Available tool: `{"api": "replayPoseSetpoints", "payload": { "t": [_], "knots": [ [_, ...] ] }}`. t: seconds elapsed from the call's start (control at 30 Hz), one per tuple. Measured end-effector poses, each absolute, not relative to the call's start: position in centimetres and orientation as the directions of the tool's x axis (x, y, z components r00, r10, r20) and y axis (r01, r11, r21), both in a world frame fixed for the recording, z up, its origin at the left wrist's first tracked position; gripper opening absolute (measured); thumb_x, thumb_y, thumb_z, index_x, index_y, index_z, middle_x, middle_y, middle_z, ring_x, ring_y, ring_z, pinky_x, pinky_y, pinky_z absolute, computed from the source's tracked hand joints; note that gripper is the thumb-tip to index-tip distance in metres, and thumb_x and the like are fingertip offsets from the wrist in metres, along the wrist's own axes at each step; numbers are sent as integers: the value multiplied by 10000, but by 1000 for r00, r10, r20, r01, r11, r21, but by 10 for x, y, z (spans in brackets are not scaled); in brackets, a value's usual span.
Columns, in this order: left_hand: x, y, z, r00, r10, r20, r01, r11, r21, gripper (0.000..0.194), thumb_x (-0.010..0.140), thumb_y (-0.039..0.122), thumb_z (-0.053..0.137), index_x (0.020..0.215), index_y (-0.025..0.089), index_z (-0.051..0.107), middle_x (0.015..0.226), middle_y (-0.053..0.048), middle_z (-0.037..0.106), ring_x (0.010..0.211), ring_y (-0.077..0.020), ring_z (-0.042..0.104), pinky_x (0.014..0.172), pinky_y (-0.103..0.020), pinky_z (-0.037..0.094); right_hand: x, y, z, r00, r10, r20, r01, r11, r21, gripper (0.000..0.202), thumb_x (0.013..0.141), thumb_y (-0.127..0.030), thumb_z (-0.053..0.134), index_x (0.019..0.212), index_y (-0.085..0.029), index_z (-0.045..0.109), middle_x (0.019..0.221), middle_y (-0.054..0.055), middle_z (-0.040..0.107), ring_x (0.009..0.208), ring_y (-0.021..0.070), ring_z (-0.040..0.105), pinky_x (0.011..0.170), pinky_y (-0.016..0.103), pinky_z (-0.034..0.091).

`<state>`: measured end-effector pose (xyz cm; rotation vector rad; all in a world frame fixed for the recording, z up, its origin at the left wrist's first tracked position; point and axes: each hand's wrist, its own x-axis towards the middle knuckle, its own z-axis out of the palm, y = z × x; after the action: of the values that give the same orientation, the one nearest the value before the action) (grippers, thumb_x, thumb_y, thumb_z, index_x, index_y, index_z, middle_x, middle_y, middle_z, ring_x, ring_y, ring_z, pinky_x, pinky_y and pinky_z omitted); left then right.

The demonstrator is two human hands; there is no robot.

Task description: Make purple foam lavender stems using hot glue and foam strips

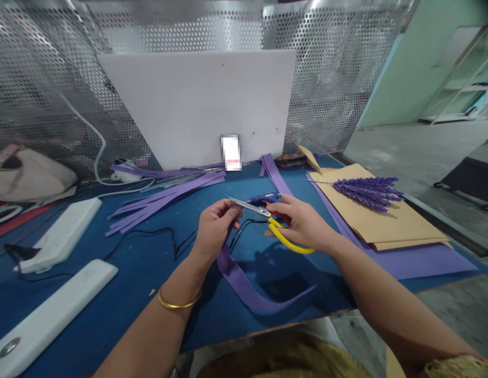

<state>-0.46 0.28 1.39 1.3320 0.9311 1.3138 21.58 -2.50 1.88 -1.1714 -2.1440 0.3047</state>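
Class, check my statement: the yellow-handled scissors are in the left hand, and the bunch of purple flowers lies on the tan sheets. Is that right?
Not quite. The head view shows the yellow-handled scissors in the right hand, not the left. The bunch of purple flowers does lie on the tan sheets.

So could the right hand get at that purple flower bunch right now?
Probably yes: the purple flower bunch lies on top of the brown sheets, with nothing seen between it and the right hand, though the scissors in that hand would likely need setting down first.
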Motion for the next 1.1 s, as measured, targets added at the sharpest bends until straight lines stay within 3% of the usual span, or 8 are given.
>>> {"api": "replayPoseSetpoints", "payload": {
  "t": [0.13,0.3,0.47,0.6,0.77,0.9,1.0,1.1],
  "knots": [
    [-3,0,16,105,977,185,-165,-166,972,194,726,320,784,757,156,685,640,21,628,477,-67,511,498,-193,393,214,-23,18,-296,841,454,636,528,-563,416,781,-500,768,1069,-205,716,817,9,510,673,141,504,612,266,410],
    [-2,0,18,71,989,130,-220,-112,969,236,694,330,806,776,142,688,647,6,650,477,-75,546,497,-194,408,223,-12,20,28,874,485,739,309,-599,442,783,-561,724,1066,-221,729,788,3,516,655,151,505,617,279,412],
    [1,1,12,2,999,50,-281,-47,959,246,649,317,800,754,140,665,607,12,635,445,-70,527,464,-188,378,270,7,12,185,931,316,915,-46,-401,506,798,-560,667,1187,-238,696,980,97,641,877,250,628,740,334,464],
    [0,4,8,23,999,25,-339,-16,941,283,629,349,806,741,137,655,600,14,619,435,-62,511,453,-190,372,314,27,-6,387,916,101,909,-362,-205,546,816,-535,633,1243,-196,675,1180,216,635,1014,354,648,796,413,483],
    [0,4,10,18,1000,-13,-405,19,914,370,548,373,857,743,138,648,598,23,607,430,-47,476,404,-173,293,335,27,-11,437,900,-12,894,-435,-106,389,824,-398,637,1103,-141,720,1096,209,705,1041,364,668,776,403,491],
    [1,6,13,13,997,-79,-498,75,864,401,509,334,886,764,138,647,616,29,612,454,-50,497,414,-170,315,310,14,7,456,880,132,889,-455,-39,318,848,-310,627,1028,-71,734,1090,289,687,1054,376,667,825,439,495],
    [0,6,16,1,990,-138,-582,113,805,397,528,307,883,792,145,634,633,42,603,469,-51,512,420,-170,320,254,-2,20,220,900,376,948,-107,-299,305,906,-318,581,1086,-102,699,1114,245,691,1073,329,658,887,450,496],
    [-4,7,21,-32,988,-152,-647,95,756,349,589,293,857,804,157,618,648,52,594,474,-44,508,434,-172,328,178,-27,19,-218,947,234,569,318,-758,276,906,-420,611,1060,-203,682,944,81,749,873,219,713,769,358,562]
  ]
}}
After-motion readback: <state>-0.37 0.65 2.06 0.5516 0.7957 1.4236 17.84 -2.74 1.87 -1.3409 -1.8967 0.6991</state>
